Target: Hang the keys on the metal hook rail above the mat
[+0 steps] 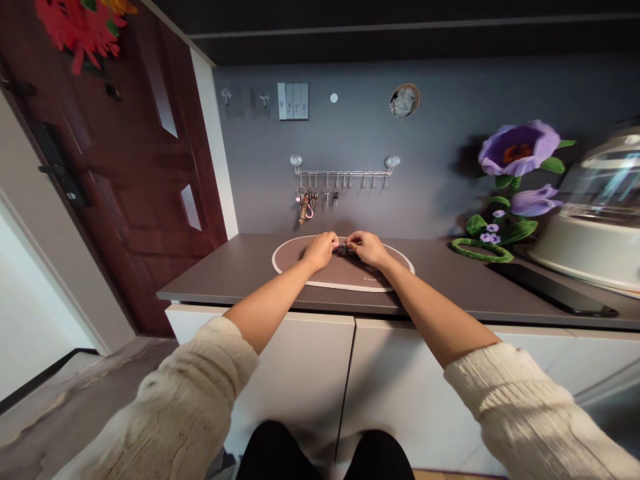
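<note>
Both of my hands meet over an oval brown mat (330,275) with a pale rim, which lies on the counter. Between my fingertips is a small dark metallic bunch that looks like keys (343,249); its details are too small to make out. My left hand (321,251) pinches it from the left with curled fingers. From the right, my right hand (368,249) grips it between thumb and fingers. Behind them, a clear hook rail (345,173) on the wall carries several hanging keys (306,204) at its left half.
The dark counter (240,270) runs above white cabinet doors (290,373). On the right stand purple fabric flowers (520,150), a black phone-like slab (555,290) and a cream appliance (590,247) with a clear top. A dark red door (125,167) is at left.
</note>
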Motion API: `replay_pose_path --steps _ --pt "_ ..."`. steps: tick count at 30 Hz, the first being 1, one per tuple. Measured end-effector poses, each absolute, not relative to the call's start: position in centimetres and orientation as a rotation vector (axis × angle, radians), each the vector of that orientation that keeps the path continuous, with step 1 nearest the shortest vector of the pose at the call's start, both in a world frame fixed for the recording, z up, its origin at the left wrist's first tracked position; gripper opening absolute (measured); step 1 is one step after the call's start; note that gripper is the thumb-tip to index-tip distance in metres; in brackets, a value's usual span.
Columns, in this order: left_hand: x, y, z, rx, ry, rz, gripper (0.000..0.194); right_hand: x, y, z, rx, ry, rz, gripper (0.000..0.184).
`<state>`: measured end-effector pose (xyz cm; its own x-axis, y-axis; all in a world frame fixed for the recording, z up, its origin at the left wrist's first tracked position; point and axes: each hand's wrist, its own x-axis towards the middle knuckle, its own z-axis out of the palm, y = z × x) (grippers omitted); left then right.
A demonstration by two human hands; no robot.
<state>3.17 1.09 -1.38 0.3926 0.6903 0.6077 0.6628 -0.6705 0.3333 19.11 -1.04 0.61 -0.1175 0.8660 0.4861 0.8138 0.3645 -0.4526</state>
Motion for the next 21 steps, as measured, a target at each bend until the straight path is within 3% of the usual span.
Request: replay_pose_path --steps 12,21 --pt "3.14 1.04 -1.12 2.195 1.194 1.365 0.013 18.85 -0.64 0.33 -1.186 -1.870 0.511 0.018" --pt "3.17 1.31 -1.29 2.038 1.094 1.439 0.011 18.72 -0.73 0.43 -1.072 -1.832 0.607 0.026"
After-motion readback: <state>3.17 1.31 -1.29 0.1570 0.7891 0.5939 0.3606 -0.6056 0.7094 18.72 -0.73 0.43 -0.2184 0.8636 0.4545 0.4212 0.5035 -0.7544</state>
